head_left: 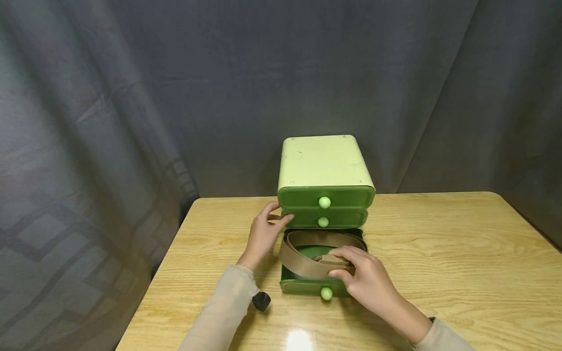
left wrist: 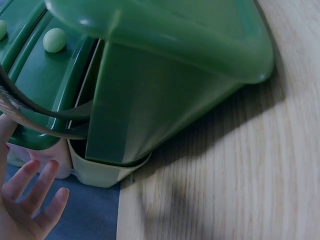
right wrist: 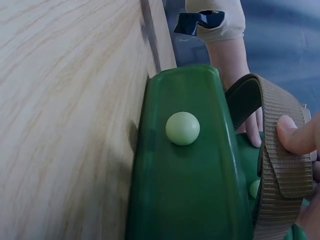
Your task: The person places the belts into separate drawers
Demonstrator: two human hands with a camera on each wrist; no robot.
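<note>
A small drawer unit [head_left: 324,161] with a pale green top and dark green drawers stands on the table. Its bottom drawer [head_left: 303,286] is pulled out. A coiled brown webbing belt [head_left: 299,262] fills that drawer and rises above its front edge in the right wrist view. My right hand [head_left: 371,280] pinches the belt near its buckle [head_left: 333,259], the thumb [right wrist: 295,136] pressed on the webbing. On the unit's left side rests my left hand [head_left: 261,238], thumb at the edge of the middle drawer [head_left: 303,218]; its other fingers [left wrist: 37,187] are loosely spread.
The wooden table [head_left: 448,263] extends to both sides of the unit. Close behind it hangs a dark grey curtain [head_left: 316,73]. Pale round knobs, such as the bottom knob [head_left: 326,293], stick out from the drawer fronts. A black wrist mount [head_left: 261,301] juts from the left sleeve.
</note>
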